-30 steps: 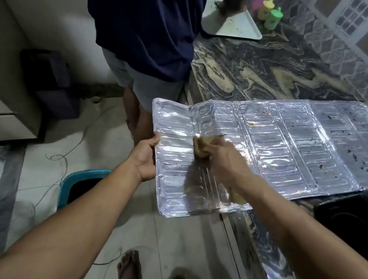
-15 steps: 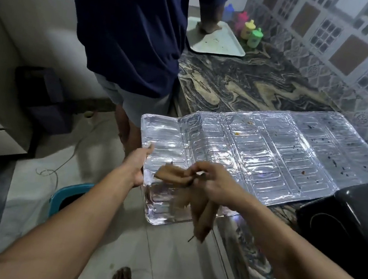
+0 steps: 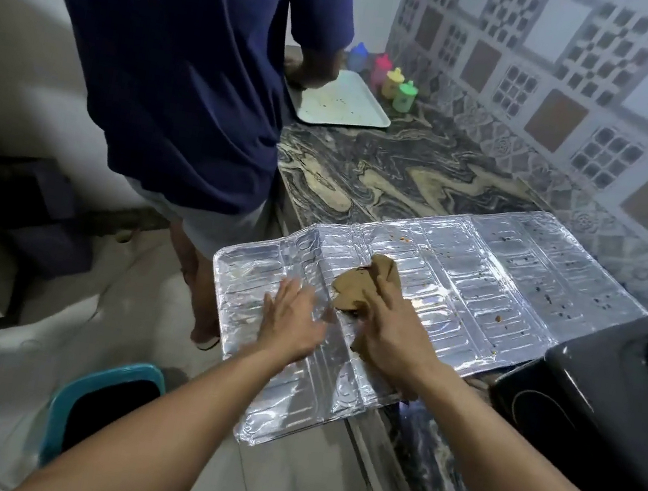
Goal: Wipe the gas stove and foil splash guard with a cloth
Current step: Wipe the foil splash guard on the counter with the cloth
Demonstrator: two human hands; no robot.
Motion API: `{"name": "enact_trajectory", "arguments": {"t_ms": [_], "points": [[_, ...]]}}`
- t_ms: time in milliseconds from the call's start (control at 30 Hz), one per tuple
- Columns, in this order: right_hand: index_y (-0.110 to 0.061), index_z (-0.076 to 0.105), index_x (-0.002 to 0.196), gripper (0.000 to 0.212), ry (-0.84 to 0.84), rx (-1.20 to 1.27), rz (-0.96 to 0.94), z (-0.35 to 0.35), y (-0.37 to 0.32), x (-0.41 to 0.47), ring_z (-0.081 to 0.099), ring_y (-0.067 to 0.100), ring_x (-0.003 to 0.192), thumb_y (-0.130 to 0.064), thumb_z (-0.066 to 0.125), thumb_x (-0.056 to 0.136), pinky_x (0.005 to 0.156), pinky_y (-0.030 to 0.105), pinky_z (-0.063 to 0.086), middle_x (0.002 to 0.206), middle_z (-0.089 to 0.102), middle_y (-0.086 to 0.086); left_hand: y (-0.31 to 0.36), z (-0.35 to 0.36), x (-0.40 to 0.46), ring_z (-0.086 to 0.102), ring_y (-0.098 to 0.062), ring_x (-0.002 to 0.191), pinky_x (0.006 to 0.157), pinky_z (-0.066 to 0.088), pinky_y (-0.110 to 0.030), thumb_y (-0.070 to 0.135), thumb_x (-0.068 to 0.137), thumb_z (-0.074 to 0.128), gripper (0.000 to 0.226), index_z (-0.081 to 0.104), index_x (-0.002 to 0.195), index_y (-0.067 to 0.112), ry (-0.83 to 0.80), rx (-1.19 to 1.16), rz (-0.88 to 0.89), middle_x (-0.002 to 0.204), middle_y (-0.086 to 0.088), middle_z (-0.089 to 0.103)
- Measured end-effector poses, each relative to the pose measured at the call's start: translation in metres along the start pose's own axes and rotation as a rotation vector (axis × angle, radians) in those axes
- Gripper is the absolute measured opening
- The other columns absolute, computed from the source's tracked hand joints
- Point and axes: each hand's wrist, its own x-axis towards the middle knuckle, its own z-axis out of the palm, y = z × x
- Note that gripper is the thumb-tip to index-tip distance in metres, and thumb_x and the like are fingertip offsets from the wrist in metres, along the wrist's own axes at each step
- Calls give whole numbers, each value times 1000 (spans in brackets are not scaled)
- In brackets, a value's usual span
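One marbled counter (image 3: 387, 179) fills the middle of the frame, and on it one crinkled silver foil splash guard (image 3: 498, 279) lies flat, crumb-speckled toward the right, its left end overhanging the edge. One black gas stove (image 3: 607, 392) sits at lower right. Two hands work at centre: the left hand (image 3: 292, 318) lies spread flat on the foil, the right hand (image 3: 393, 331) presses one crumpled brown cloth (image 3: 362, 287) against it; four small coloured bottles (image 3: 385, 76) stand at upper centre.

No text, label, brand or number can be read anywhere.
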Motion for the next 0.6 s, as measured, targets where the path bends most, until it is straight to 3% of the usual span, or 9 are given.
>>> {"name": "enact_trajectory", "arguments": {"t_ms": [100, 167, 233, 300, 400, 500, 600], "points": [[-21, 13, 153, 62, -67, -103, 46, 14, 18, -3, -2, 20, 148, -49, 25, 99, 119, 48, 3, 162, -3, 1, 18, 19, 5, -8, -21, 148, 115, -9, -45, 43, 87, 60, 86, 10, 152, 18, -119, 53, 91, 162, -4, -4], [-20, 21, 150, 60, -18, -184, 52, 17, 29, -5, -5, 18, 148, -49, 21, 98, 118, 50, -5, 162, -1, -1, 24, 28, 11, -12, -21, 147, 113, -11, -45, 52, 84, 61, 100, -1, 153, 14, -167, 131, 109, 161, -5, -11], [-17, 38, 133, 48, 38, -233, 65, 16, 34, -3, -5, 23, 148, -44, 25, 95, 117, 52, -9, 162, 5, 4, 26, 32, 14, -16, -22, 146, 108, -16, -45, 58, 81, 60, 110, -9, 152, 11, -194, 190, 116, 159, -6, -16], [-17, 40, 118, 35, 50, -210, 90, 14, 35, 2, -5, 26, 148, -38, 30, 92, 118, 50, -8, 161, 6, 11, 25, 32, 16, -19, -22, 145, 105, -21, -46, 62, 78, 60, 115, -13, 150, 11, -206, 239, 131, 158, -6, -21], [-21, 30, 141, 52, 29, -113, -18, 16, 32, 4, -8, 22, 148, -40, 28, 93, 117, 43, -9, 162, -2, 8, 23, 29, 22, -22, -23, 144, 108, -18, -52, 66, 75, 60, 120, -15, 150, 11, -265, 301, 118, 157, -5, -24], [-39, 9, 151, 61, -3, -165, -155, 21, 32, 3, -20, 13, 145, -56, 6, 93, 115, 47, -12, 159, -19, -5, 23, 26, 26, -21, -26, 145, 109, -13, -62, 71, 70, 60, 123, -12, 151, 14, -321, 337, 67, 158, -2, -24], [-42, -4, 149, 64, -4, -217, 33, 21, 42, 11, -14, 17, 146, -62, -11, 89, 111, 58, -19, 158, -17, -7, 24, 25, 27, -24, -33, 143, 105, -15, -66, 73, 69, 61, 124, -12, 151, 17, -325, 361, 38, 158, -2, -23]]}}
